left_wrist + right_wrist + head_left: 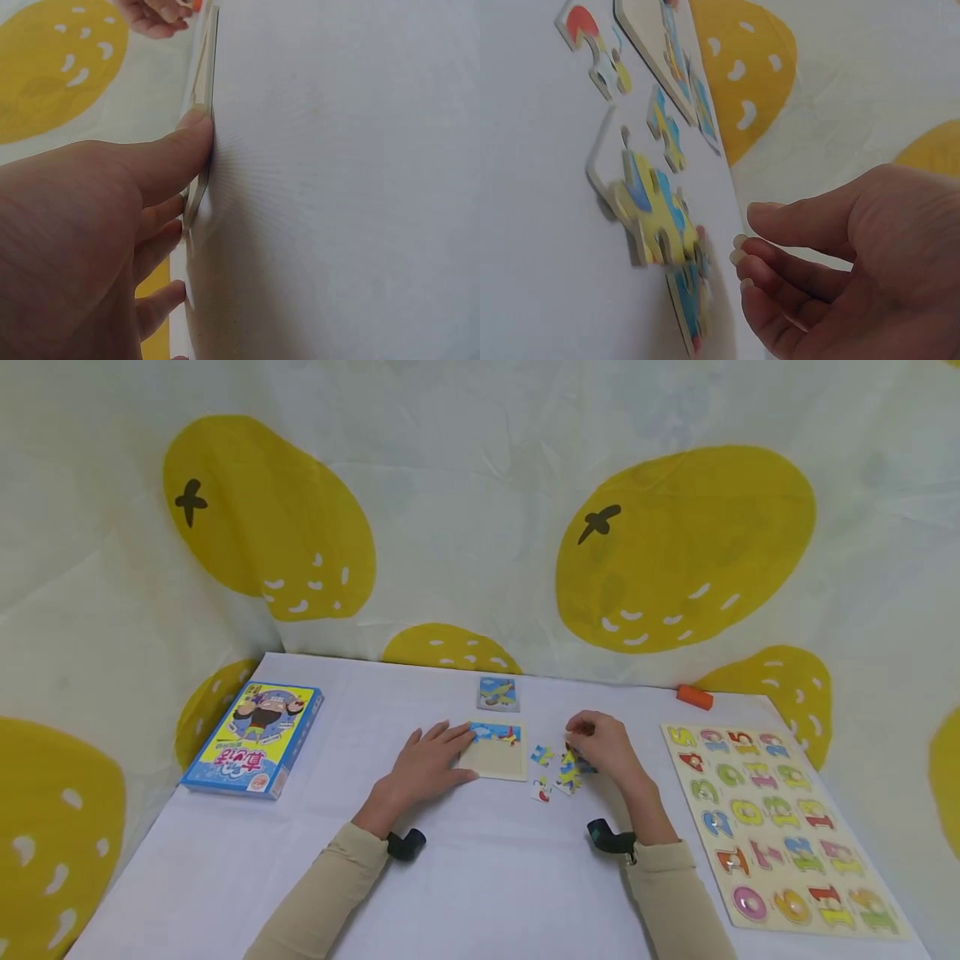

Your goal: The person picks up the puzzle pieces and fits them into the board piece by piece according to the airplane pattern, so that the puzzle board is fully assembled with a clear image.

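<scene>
A small wooden puzzle board (495, 764) lies in the middle of the table, with blue and red picture pieces along its far side. My left hand (423, 767) rests at the board's left side, thumb (191, 139) against its edge and the fingers fairly straight. To the right of the board are loose jigsaw pieces: a blue-yellow piece (540, 754), a white piece with red (541, 790) and a yellow cluster (567, 772). Just above this cluster hovers my right hand (606, 750), fingers loosely bent. In the right wrist view nothing shows between its thumb and fingers (769, 266).
Behind the board lies a small picture card (498, 693). A blue and yellow box (255, 739) is at the left. On the right are a wooden number board (772, 827) and an orange cylinder (694, 697). A patterned cloth backdrop (465, 527) rises behind the table.
</scene>
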Demonstrator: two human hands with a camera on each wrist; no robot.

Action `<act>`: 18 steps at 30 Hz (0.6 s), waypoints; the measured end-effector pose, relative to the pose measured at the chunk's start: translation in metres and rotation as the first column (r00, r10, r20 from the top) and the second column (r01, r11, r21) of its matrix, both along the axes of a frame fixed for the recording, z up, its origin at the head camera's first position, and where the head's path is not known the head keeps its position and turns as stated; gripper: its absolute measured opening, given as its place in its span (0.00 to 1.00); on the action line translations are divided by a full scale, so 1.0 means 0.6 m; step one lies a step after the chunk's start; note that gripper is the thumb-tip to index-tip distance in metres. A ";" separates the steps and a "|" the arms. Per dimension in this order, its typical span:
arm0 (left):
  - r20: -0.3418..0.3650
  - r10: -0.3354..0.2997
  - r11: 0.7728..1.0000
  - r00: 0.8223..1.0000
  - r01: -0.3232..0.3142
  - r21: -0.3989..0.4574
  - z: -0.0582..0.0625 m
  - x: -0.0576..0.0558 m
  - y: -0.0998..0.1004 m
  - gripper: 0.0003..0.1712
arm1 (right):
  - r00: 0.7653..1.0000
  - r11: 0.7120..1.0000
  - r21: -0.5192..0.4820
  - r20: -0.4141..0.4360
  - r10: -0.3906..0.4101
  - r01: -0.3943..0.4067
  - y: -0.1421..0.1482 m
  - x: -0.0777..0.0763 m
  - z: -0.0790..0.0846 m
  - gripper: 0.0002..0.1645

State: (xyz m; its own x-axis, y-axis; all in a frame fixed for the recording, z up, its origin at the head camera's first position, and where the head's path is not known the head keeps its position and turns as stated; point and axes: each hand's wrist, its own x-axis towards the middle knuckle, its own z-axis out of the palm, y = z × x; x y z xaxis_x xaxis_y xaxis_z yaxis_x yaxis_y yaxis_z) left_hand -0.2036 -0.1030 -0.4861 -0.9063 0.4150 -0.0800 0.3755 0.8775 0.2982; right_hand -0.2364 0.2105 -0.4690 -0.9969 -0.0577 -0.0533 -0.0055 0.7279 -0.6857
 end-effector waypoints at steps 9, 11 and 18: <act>-0.002 -0.004 1.000 1.000 0.004 -0.004 0.000 0.001 0.002 0.42 | 0.997 0.999 0.044 0.070 0.008 -0.011 0.033 0.013 -0.002 0.12; -0.003 0.000 1.000 1.000 -0.001 -0.009 -0.001 0.001 0.001 0.42 | 0.997 0.999 0.046 0.073 0.014 -0.018 0.036 0.015 -0.005 0.13; -0.003 -0.002 1.000 1.000 0.002 -0.004 -0.001 0.000 0.000 0.43 | 0.998 0.999 0.037 0.057 0.024 -0.026 0.031 0.019 -0.003 0.15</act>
State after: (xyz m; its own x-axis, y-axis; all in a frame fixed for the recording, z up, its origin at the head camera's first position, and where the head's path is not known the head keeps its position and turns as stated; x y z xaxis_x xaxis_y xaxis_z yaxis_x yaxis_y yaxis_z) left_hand -0.2039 -0.1029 -0.4868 -0.9058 0.4163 -0.0792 0.3779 0.8780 0.2937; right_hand -0.2248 0.2292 -0.4706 -0.9906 -0.0791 -0.1118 0.0141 0.7532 -0.6576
